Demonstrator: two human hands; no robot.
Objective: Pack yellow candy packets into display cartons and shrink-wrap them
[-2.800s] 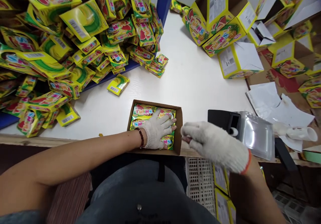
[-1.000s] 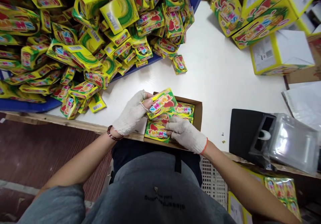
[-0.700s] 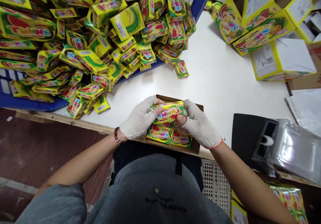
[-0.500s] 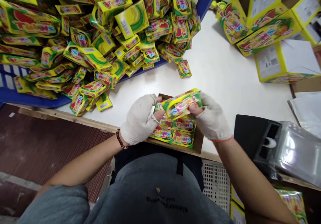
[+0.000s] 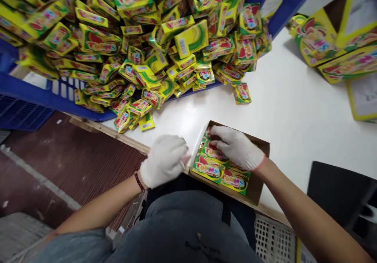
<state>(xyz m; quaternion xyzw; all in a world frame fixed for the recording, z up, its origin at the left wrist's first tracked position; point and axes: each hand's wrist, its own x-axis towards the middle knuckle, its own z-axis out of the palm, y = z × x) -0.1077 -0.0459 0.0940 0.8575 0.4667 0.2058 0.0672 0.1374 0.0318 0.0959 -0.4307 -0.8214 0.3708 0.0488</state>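
A shallow brown cardboard tray [image 5: 260, 176] sits at the near edge of the white table and holds several yellow-green candy packs [image 5: 207, 167]. My right hand [image 5: 235, 147], in a white glove, lies over the packs in the tray's far left part, fingers curled down on them. My gloved left hand [image 5: 165, 160] is at the tray's left wall, blurred, its fingers closed; what it holds, if anything, is hidden.
A big heap of the same yellow packs [image 5: 153, 43] spills from a blue crate [image 5: 35, 102] at the left and back. One loose pack [image 5: 242, 93] lies on the table. Larger yellow cartons [image 5: 326, 43] stand at the far right. A black device [image 5: 338, 192] sits near right.
The pack held up between both hands has gone down into the tray. My right hand now rests on the packs and my left has moved off to the tray's left side. The view swung left.
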